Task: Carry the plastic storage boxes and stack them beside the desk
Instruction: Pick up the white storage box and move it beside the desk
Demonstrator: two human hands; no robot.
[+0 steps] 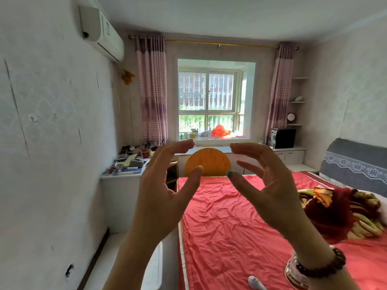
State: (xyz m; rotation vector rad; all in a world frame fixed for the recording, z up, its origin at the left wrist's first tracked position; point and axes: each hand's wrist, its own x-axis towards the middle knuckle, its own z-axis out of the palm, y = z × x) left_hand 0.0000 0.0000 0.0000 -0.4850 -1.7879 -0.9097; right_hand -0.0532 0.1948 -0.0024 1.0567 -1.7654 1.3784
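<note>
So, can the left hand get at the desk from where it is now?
Probably not without stepping closer: the left hand hovers open in mid-air, and the desk stands farther along the left wall. Nothing visible stands between them.

Ahead of you, a window (pixel 209 97) sits between striped pink curtains (pixel 151 91). An air conditioner (pixel 100 32) hangs on your left wall. A floral quilt (pixel 339 210) lies on the red bedsheet (pixel 230 216).
</note>
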